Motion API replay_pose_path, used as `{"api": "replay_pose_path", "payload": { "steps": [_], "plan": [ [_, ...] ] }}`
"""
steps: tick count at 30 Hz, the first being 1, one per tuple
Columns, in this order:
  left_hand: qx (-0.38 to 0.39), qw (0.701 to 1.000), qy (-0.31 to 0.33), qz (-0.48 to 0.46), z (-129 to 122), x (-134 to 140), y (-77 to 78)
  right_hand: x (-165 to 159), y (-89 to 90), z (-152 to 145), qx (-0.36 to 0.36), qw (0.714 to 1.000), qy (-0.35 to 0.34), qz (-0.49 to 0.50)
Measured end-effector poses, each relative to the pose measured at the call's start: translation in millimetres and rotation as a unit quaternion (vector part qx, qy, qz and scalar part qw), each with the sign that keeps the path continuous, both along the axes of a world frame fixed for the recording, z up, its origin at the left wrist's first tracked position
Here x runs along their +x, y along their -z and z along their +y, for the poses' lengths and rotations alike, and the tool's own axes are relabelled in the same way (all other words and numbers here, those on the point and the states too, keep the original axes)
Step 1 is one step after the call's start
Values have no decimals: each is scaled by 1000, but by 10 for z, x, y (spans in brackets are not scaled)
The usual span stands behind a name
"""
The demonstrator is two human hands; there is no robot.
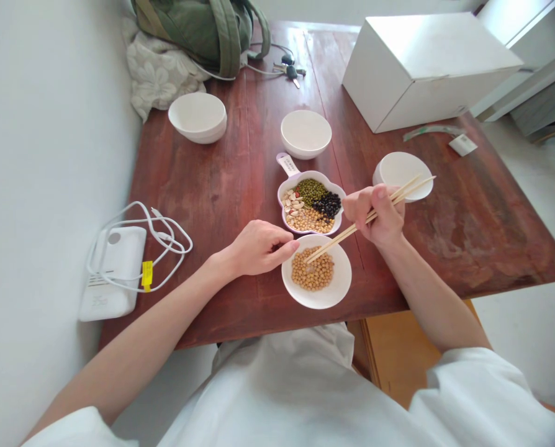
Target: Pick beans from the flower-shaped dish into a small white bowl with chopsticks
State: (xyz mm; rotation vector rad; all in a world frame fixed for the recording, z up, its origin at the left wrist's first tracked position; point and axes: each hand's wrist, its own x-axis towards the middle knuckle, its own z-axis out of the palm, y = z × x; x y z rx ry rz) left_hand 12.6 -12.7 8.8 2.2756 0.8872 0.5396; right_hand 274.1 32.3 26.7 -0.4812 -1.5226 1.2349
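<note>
My right hand is closed around a pair of wooden chopsticks, whose tips reach into the soybeans in a white bowl near the table's front edge. At that bowl's upper left rim, my left hand grips the edge with thumb and curled fingers. Just behind it lies a flower-shaped dish with a lilac edge and a handle. In it are green mung beans, black beans, peanuts and more soybeans.
Three white bowls stand around: one back left, one behind the dish, one right, partly behind my right hand. A white box, green bag and keys are farther back. A white power bank with cable lies left.
</note>
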Motion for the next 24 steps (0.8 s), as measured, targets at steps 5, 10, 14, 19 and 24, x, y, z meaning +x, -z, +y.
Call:
{"api": "replay_pose_path", "payload": {
  "steps": [5, 10, 14, 19, 24],
  "plan": [
    [-4, 1000, -2, 21, -17, -13, -63, 7, 18, 57, -22, 997, -79, -3],
    [-42, 998, -12, 53, -51, -42, -192, 46, -10, 135, -54, 997, -49, 35],
    [-108, 992, -18, 69, -67, -51, -290, 129, -25, 238, -60, 996, -15, 61],
    [-213, 977, 19, 26, -91, -38, -353, 199, -9, 331, -72, 994, 15, 77],
    [-350, 935, 45, -26, -110, -34, -320, 186, 23, 339, -81, 990, 34, 107]
  ]
}}
